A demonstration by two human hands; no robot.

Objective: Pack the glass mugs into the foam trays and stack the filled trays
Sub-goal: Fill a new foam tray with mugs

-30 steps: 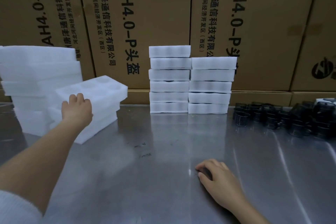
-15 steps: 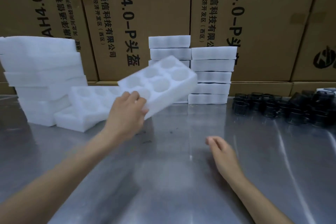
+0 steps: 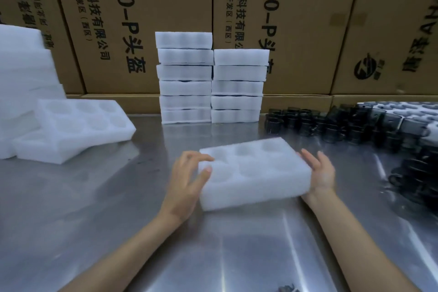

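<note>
Steel bench (image 3: 99, 216), reflective, set before a wall of printed cardboard boxes (image 3: 147, 19).

Tray (image 3: 254, 173): white foam, six round pockets, all without mugs; lies at bench centre, near the front, slightly askew. Left hand (image 3: 187, 180): fingers curled over the tray's left edge, thumb on its top surface, gripping it. Right hand (image 3: 321, 172): fingers straight, palm pressed flat against the tray's right end.

Mugs (image 3: 331, 123): dark glass, crowded together along the right side of the bench, from behind the tray out to the right edge. Some sit beside a pale moulded sheet (image 3: 407, 111) at far right.

Tray stacks (image 3: 211, 78): two columns side by side at the back, touching the boxes; left column six high, right column five.

Loose trays (image 3: 80, 123): two with open pockets, overlapped at an angle at left. Tall foam pile (image 3: 23, 73) just behind them at the left edge.
</note>
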